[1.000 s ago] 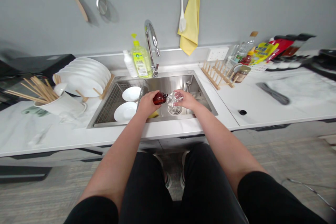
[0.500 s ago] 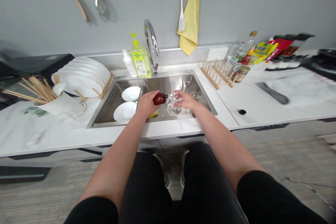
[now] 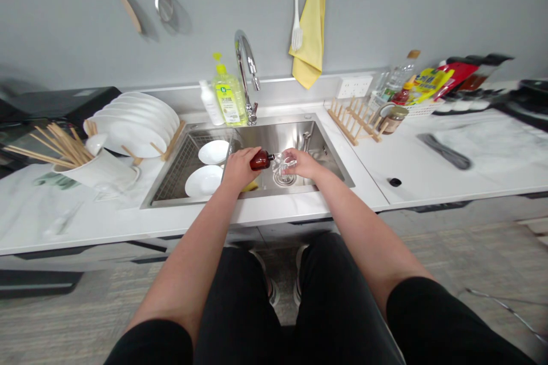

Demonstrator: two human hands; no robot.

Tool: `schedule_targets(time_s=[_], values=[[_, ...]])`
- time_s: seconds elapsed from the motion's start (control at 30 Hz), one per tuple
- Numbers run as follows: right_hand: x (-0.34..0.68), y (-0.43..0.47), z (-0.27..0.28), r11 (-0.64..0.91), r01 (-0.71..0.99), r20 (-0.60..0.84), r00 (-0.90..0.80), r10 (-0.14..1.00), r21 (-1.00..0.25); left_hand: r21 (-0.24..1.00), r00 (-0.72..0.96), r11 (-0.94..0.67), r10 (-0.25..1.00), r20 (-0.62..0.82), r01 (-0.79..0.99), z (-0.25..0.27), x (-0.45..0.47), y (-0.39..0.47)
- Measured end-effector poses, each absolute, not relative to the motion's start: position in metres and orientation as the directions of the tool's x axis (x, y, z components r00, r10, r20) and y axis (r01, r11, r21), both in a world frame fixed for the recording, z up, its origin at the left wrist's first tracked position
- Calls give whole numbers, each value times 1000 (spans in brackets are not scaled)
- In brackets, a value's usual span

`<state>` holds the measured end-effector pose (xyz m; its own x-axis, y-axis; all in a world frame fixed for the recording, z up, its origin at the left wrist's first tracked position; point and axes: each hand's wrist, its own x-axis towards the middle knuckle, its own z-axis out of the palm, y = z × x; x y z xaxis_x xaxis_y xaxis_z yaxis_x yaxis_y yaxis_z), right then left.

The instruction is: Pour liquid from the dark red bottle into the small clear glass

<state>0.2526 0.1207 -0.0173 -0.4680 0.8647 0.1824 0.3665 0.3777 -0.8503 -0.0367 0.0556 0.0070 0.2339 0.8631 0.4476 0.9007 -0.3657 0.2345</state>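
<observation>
Over the right basin of the steel sink point(image 3: 274, 132), my left hand point(image 3: 240, 166) is wrapped round a dark red-brown bottle point(image 3: 260, 159). The bottle lies on its side, its black neck pointing right. My right hand point(image 3: 302, 163) holds a small clear glass point(image 3: 286, 164), its fingers closed round the right side. The bottle's mouth is close to the glass's left edge; whether they touch I cannot tell. Below them shows the drain point(image 3: 284, 179). A yellow item point(image 3: 250, 186), partly hidden by my left hand, lies near the sink's front wall.
White bowls point(image 3: 204, 181) sit in the left basin, under the faucet point(image 3: 245, 68) and soap bottle point(image 3: 228, 97). Plates point(image 3: 132, 122) and a chopstick holder point(image 3: 96, 172) stand left. To the right are a wooden rack point(image 3: 357, 120), a jar point(image 3: 395, 120) and a black cap point(image 3: 394, 182).
Both hands stay almost where they were. The clear glass has shifted very slightly in my right hand; the bottle remains on its side.
</observation>
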Motion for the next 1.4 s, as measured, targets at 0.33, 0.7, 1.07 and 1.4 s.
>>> schedule_targets(time_s=[0.33,0.7,1.07,1.4], values=[[252,117,-14,400,356,198,-485,852,-845,223,216,-335,877,429,915,10,-34,53],[252,118,-17,391,350,199,-475,858,-851,207,209,-323,876,434,923,11,-33,51],[251,120,-19,378,347,189,-472,861,-858,190,217,-328,869,445,925,13,-31,48],[252,118,-16,383,338,188,-488,852,-860,161,244,-352,851,464,922,13,-31,46]])
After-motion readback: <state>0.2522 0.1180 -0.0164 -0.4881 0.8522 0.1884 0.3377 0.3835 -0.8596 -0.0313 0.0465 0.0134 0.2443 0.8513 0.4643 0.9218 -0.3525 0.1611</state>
